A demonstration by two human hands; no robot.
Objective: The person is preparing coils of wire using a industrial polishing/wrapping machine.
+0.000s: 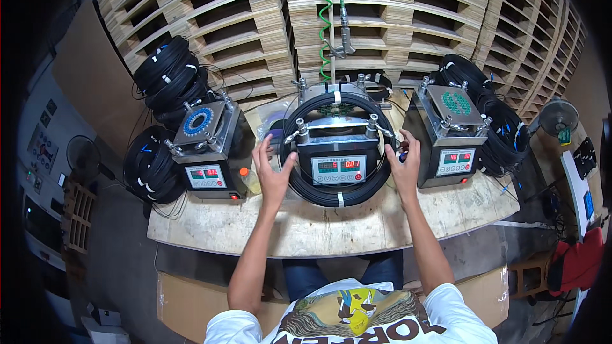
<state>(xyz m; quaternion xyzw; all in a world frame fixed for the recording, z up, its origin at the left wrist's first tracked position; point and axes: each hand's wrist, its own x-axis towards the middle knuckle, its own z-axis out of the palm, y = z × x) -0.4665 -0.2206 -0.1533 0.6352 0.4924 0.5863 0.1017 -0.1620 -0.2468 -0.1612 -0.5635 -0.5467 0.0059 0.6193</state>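
Observation:
A large coil of black cable (340, 200), bound with white ties, stands tilted against the front of the middle polishing-type machine (306, 146), ringing its display panel (339, 170). My left hand (274, 175) is at the coil's left side, thumb over the cable and fingers spread apart. On the opposite side, my right hand (406, 167) has its thumb by the cable and its fingers apart. A small dark blue thing shows between that thumb and the fingers; whether it is touched cannot be told. Metal clamp posts (303, 129) rise from the machine's top, partly inside the ring.
Similar machines stand left (205, 150) and right (449, 134), with black cable coils (169, 76) stacked beside them. An orange-capped bottle (250, 181) is near the left machine. A green air hose with a blow gun (345, 38) hangs before wooden pallets (395, 0).

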